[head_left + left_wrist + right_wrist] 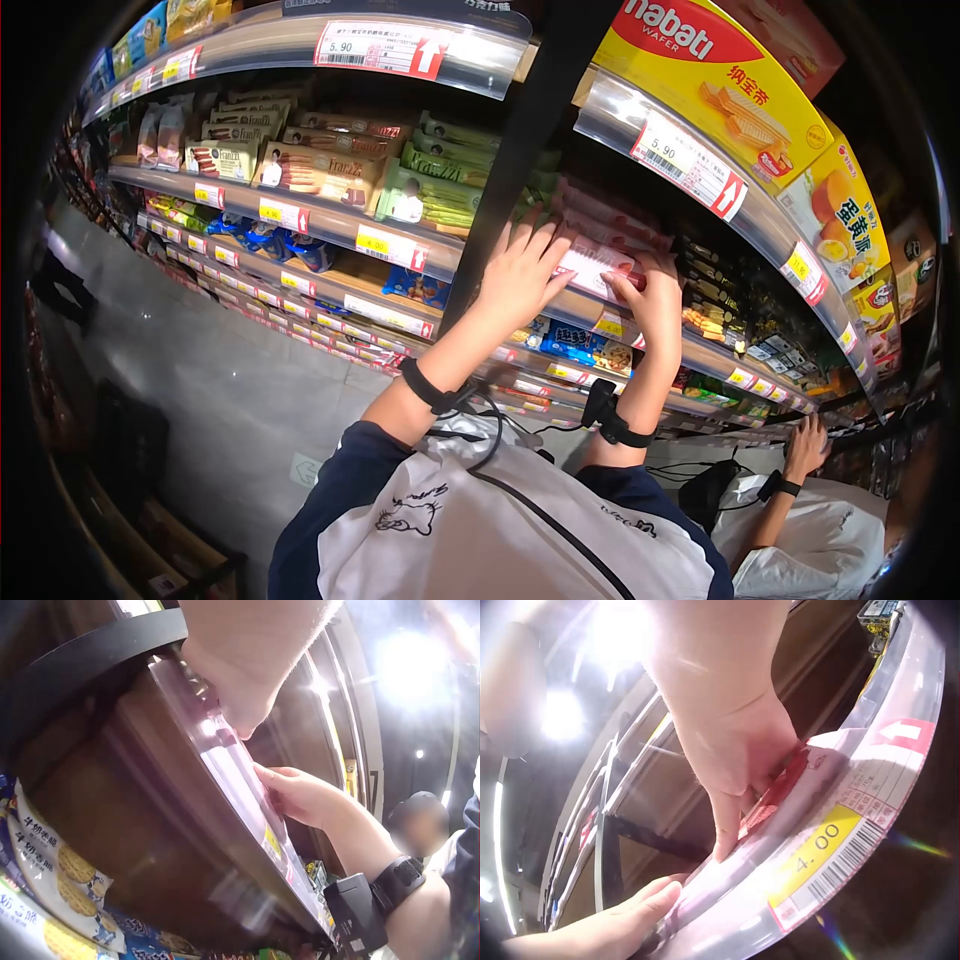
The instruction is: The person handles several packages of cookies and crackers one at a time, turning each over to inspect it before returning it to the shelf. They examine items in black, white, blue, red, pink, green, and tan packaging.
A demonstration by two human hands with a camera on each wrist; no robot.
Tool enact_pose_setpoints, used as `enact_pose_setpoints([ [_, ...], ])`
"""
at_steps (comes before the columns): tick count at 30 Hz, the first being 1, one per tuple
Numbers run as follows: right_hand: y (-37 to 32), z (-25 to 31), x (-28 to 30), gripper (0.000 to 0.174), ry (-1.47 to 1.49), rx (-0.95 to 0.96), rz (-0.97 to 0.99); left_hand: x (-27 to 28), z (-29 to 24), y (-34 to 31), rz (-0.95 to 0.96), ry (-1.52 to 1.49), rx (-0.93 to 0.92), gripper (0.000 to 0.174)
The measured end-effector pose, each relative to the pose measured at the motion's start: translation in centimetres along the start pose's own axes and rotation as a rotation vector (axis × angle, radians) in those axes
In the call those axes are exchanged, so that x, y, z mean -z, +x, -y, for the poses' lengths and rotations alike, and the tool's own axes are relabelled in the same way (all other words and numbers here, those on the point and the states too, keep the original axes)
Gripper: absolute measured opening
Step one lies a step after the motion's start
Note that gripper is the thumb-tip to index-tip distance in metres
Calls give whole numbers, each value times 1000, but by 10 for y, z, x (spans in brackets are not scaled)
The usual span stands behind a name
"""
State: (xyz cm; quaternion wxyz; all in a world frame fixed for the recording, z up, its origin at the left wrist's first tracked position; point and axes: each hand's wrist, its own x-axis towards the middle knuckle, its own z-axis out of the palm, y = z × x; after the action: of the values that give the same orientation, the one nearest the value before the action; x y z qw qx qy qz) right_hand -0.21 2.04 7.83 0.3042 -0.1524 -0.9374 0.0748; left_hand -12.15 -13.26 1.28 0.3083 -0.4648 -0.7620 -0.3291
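A pink snack pack (597, 268) lies at the front of a shelf, with more pink packs (610, 225) behind it. My right hand (655, 300) grips its right end, thumb on the near face and fingers curled over the top. At the other end, my left hand (520, 270) rests with its fingers stretched out and its thumb against the pack. In the right wrist view, the red part of the wrapper (780, 791) shows under my right hand (739, 742). The pack sits right behind the clear shelf edge.
Below the pack runs a price strip (825, 847) marked 4.00. A dark upright post (515, 130) stands by my left hand. Green Franzzi packs (435, 190) fill the shelf to the left, and yellow Nabati boxes (740, 90) stand above. Another person's hand (805, 445) is at the lower right.
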Motion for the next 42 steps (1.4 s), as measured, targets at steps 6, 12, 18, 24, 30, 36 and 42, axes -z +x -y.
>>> enact_pose_setpoints([
  [6,0,-1,-1,43,49,-15,-24,-1,1,-1,-51,-45,-3,57],
  [12,-4,4,17,43,-159,145,-328,15,-2,-5,-132,-598,77,85],
  [18,-14,56,52,42,-104,370,-518,78,-17,2,-195,-898,164,66],
  [24,-48,89,75,52,-268,561,-691,110,-4,-7,-381,-933,-103,32],
  [30,-55,78,70,95,182,399,-1180,130,-2,-16,-490,-947,-22,31],
  [36,-53,81,55,106,747,163,-843,126,-6,-22,-488,-1074,1,29],
  [42,-58,76,56,105,889,64,-569,118,-15,-17,-506,-1122,28,25],
])
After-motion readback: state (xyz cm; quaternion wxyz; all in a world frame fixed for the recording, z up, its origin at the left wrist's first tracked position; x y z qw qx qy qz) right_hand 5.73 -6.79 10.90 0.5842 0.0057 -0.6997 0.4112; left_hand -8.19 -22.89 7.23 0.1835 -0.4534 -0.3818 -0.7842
